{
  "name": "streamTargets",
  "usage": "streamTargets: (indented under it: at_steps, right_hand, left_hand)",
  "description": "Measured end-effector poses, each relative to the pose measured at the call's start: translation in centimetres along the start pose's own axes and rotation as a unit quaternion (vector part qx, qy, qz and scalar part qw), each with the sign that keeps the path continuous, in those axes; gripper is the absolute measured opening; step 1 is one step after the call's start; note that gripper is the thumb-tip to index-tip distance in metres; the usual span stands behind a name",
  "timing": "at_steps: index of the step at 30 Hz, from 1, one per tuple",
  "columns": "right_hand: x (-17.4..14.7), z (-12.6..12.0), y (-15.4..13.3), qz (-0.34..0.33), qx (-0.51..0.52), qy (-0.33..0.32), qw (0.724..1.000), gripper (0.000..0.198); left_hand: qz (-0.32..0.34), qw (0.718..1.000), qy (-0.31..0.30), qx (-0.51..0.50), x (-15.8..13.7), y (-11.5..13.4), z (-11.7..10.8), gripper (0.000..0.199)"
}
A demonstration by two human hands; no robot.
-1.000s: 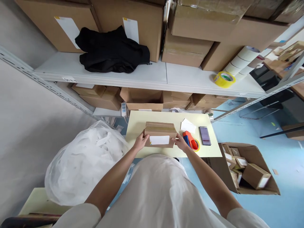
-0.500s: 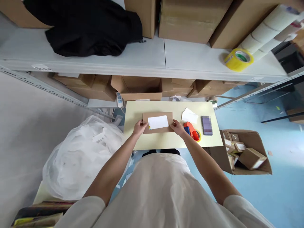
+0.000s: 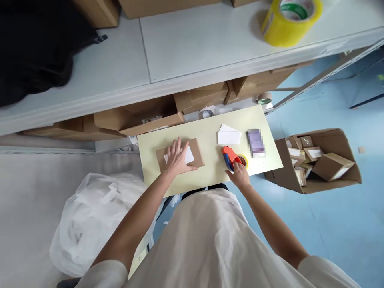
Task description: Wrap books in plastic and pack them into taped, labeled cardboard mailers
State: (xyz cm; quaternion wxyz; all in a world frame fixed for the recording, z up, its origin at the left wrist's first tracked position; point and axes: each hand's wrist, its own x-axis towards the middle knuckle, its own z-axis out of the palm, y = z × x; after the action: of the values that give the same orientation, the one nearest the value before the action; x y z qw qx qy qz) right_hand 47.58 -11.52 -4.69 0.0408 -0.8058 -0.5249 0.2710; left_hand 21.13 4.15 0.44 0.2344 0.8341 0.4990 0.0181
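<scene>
My left hand (image 3: 177, 159) lies spread over a flat brown cardboard box (image 3: 196, 150), pressing on its top. Part of a white label (image 3: 189, 156) on the box shows beside the fingers; the rest is under the hand. To the right, my right hand (image 3: 241, 175) has its fingers curled on the handle end of a red and blue tape dispenser (image 3: 229, 154), thumb held out to the left. The dispenser lies on the table, with a yellow-edged tape roll (image 3: 245, 161) at its side.
White paper slips (image 3: 229, 137) and a pixelated purple item (image 3: 255, 142) lie on the pale table (image 3: 210, 178). An open carton (image 3: 357, 168) of small parcels stands right. A shelf (image 3: 192, 52) with a yellow tape roll (image 3: 277, 26) spans above; a white plastic bag (image 3: 90, 224) sits left.
My right hand has let go of the box's right edge and moved to the tape dispenser. My left hand has shifted from the box's left edge onto its top. The view has turned and moved closer.
</scene>
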Motion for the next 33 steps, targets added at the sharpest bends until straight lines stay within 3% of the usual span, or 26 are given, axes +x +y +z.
streamTargets:
  at_steps: [4,8,12,15,18,20,22,24,26,28,33]
  right_hand:
    - [1.4,0.7,0.1,0.038,-0.017,-0.066,0.997,0.04]
    - [2.0,1.0,0.6,0.034,-0.042,-0.105,0.993,0.029]
    - [1.5,0.4,1.4,-0.039,0.016,-0.052,0.998,0.029]
    - [1.6,-0.7,1.4,-0.071,0.145,-0.021,0.987,0.028]
    - [2.2,-1.4,1.1,-0.058,0.342,-0.045,0.937,0.028]
    - [2.7,-1.5,1.0,-0.045,0.466,-0.059,0.882,0.03]
    - [2.9,-1.4,1.0,-0.038,0.545,-0.06,0.836,0.034]
    - [2.8,-1.4,1.0,-0.036,0.582,-0.065,0.81,0.036]
    - [2.3,-1.5,1.1,-0.038,0.601,-0.078,0.795,0.037]
    - [1.6,-1.8,1.2,-0.04,0.61,-0.08,0.787,0.038]
    - [-0.3,-1.9,1.2,-0.04,0.611,-0.057,0.788,0.043]
  left_hand:
    - [-0.011,0.998,-0.051,0.026,3.2,1.5,0.9,0.126]
    - [-0.048,0.996,-0.067,0.032,3.4,1.3,1.1,0.131]
    - [-0.082,0.994,-0.067,0.032,2.0,0.6,1.0,0.133]
    - [-0.106,0.991,-0.079,0.032,1.1,0.3,0.8,0.133]
    - [-0.127,0.989,-0.078,0.023,0.9,1.1,0.2,0.127]
    - [-0.125,0.99,-0.058,-0.018,1.5,2.4,-0.6,0.111]
    - [-0.111,0.985,-0.052,-0.119,2.5,4.3,-1.5,0.087]
    - [-0.099,0.951,-0.101,-0.276,4.0,6.4,-2.3,0.07]
    - [-0.106,0.891,-0.175,-0.406,5.5,8.5,-2.8,0.06]
    - [-0.119,0.848,-0.229,-0.463,6.7,9.9,-2.9,0.051]
    - [-0.15,0.786,-0.315,-0.51,7.6,10.6,-1.5,0.039]
